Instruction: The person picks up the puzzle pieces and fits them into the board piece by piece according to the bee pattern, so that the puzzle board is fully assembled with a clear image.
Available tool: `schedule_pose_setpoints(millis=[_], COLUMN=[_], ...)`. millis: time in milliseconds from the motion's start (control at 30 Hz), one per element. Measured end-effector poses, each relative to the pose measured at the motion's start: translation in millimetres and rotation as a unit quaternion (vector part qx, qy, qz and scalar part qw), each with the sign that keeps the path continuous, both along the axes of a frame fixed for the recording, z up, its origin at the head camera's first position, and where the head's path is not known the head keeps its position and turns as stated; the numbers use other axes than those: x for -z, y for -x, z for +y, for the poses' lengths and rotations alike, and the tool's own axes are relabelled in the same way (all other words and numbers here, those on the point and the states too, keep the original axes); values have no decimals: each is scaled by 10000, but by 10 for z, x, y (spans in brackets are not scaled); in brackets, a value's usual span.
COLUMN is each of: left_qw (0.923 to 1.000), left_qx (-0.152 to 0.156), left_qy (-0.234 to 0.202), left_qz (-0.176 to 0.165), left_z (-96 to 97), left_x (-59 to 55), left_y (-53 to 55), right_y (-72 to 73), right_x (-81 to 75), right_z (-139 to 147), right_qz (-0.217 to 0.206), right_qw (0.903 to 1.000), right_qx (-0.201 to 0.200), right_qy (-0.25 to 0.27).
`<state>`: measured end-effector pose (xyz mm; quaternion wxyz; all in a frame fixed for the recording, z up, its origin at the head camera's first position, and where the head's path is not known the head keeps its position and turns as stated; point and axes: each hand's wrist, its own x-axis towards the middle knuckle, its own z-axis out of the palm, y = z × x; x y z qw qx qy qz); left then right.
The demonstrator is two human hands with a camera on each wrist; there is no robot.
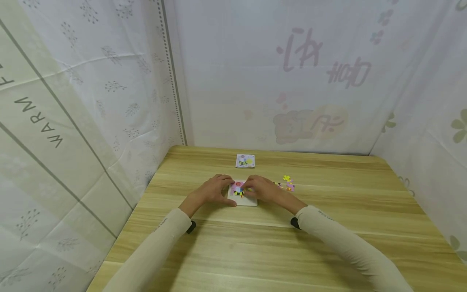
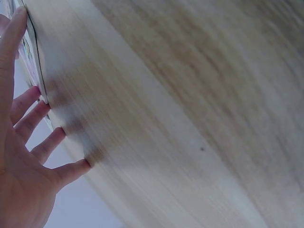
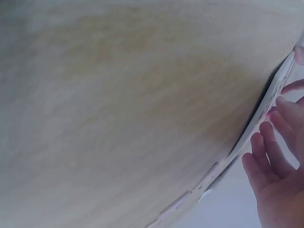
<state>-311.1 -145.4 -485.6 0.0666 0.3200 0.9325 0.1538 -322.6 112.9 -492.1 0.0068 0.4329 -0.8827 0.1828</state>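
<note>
A small white puzzle board (image 1: 249, 202) lies on the table, partly filled with pink, yellow and black jigsaw pieces (image 1: 237, 185). My left hand (image 1: 213, 190) spans its left side, thumb at the near corner and fingertips at the far one. In the left wrist view, the fingers (image 2: 29, 118) are spread and fairly straight, some tips on the wood. Over the board's right half is my right hand (image 1: 260, 187), its thumb and fingertips bent together at a puzzle piece among the picture's pieces. That piece is mostly hidden by the fingers.
Several loose puzzle pieces (image 1: 290, 186) lie right of the board, including a yellow one (image 1: 286, 178). A printed picture card (image 1: 245, 161) sits beyond the board. The wooden table (image 1: 226, 251) meets patterned curtains (image 1: 233, 81) at its back and sides.
</note>
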Motion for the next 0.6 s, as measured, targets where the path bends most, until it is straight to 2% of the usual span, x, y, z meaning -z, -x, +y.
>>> schedule_pose_setpoints(millis=[467,600], left_qw=[10000,9999], left_qx=[-35,-48], left_qy=[66,63], left_qz=[-39,-75], left_z=[9,14], left_x=[-8,-17], left_y=[1,-6], right_y=[71,104], right_x=[-83,-104], right_z=[346,486], right_qz=[-217,-375], right_qw=[9986,9966], right_qx=[396,666], right_qy=[276,321])
